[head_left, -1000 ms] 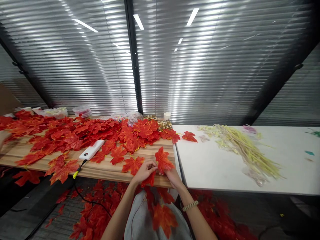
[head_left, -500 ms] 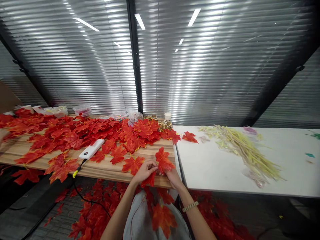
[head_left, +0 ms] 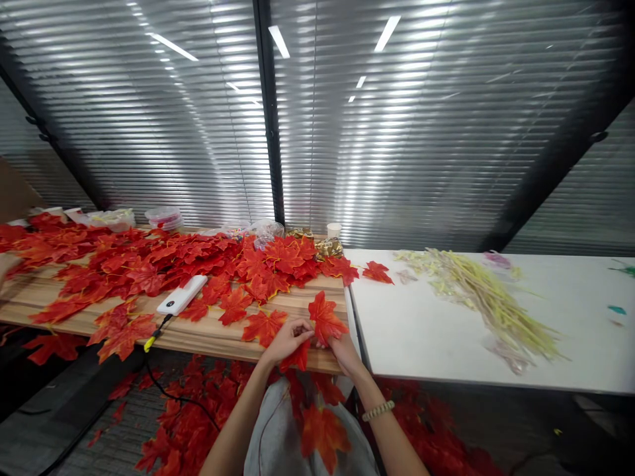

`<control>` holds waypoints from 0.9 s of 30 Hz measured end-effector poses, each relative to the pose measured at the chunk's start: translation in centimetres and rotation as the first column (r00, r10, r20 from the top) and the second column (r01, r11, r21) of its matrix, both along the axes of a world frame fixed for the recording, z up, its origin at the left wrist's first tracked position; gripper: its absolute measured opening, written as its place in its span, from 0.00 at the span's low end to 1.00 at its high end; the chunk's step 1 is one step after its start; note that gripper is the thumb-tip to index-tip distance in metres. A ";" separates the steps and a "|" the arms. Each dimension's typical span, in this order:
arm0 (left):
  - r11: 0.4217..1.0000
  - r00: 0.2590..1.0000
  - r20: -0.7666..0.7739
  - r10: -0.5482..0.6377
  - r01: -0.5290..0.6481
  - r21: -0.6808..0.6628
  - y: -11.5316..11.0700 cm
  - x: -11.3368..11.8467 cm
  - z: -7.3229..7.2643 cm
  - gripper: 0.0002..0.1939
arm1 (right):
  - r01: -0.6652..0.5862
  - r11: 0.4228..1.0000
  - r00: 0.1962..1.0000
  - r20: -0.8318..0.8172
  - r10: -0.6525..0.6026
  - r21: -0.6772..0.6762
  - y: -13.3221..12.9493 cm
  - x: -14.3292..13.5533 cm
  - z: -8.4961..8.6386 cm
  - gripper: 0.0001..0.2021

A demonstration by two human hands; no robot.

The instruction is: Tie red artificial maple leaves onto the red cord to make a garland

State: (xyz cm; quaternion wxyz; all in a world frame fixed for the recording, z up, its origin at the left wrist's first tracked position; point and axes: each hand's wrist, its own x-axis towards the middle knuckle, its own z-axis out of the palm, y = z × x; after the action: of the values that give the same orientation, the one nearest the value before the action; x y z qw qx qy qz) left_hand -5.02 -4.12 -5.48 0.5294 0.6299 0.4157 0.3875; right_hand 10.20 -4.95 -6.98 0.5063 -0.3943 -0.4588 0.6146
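Close together at the front edge of the wood-grain table, my two hands work on a garland of red artificial maple leaves. My right hand [head_left: 344, 350] is closed at the base of one upright maple leaf [head_left: 326, 317], which partly covers its fingers. My left hand [head_left: 292, 338] is pinched beside that leaf's lower end; the thin part between its fingertips is too small to see clearly. Under my left hand hangs another red leaf [head_left: 296, 357]. More of the leaf garland [head_left: 325, 433] drops over my lap, between my forearms.
A thick spread of red maple leaves [head_left: 163, 261] covers much of the wooden table [head_left: 218, 337]. A white power bank [head_left: 182, 295] with a black cable lies there. Right, a white table [head_left: 411, 337] bears yellow stems [head_left: 476, 284]. A paper cup [head_left: 334, 230] stands behind; leaves [head_left: 193, 416] pile below.
Hands and leaf stay almost in place, both hands still closed. The view has shifted only very slightly.
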 end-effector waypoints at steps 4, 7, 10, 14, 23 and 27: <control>1.000 1.000 -0.002 -0.001 0.001 0.002 0.0 0.0 -0.2 0.14 | 0.013 1.000 1.000 -0.003 -0.013 -0.004 0.0 0.0 0.2 0.01; 1.000 1.000 -0.002 -0.001 0.001 0.001 0.0 0.0 -0.2 0.13 | 0.010 1.000 1.000 -0.007 -0.010 -0.012 -0.1 0.1 0.4 0.01; 1.000 1.000 0.000 -0.003 0.003 -0.006 0.0 0.0 -0.1 0.13 | 0.005 1.000 1.000 -0.022 -0.005 -0.009 -0.2 0.1 0.6 0.01; 1.000 1.000 0.009 -0.003 0.003 -0.007 0.0 0.0 -0.1 0.12 | 0.005 1.000 1.000 -0.020 -0.005 -0.013 -0.1 0.1 0.6 0.02; 1.000 1.000 0.027 -0.012 0.013 -0.023 -0.1 0.0 0.2 0.12 | -0.004 1.000 1.000 -0.001 0.004 0.009 0.0 0.0 0.2 0.03; 1.000 1.000 0.004 -0.003 0.003 -0.018 -0.2 0.1 0.5 0.13 | 0.003 1.000 1.000 0.016 -0.002 -0.006 0.0 0.1 0.1 0.02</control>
State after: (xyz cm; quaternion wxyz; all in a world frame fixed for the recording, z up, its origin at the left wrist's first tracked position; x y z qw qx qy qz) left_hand -4.97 -4.32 -5.01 0.5363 0.6250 0.4173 0.3842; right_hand 10.28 -4.94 -6.88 0.5023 -0.4011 -0.4604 0.6122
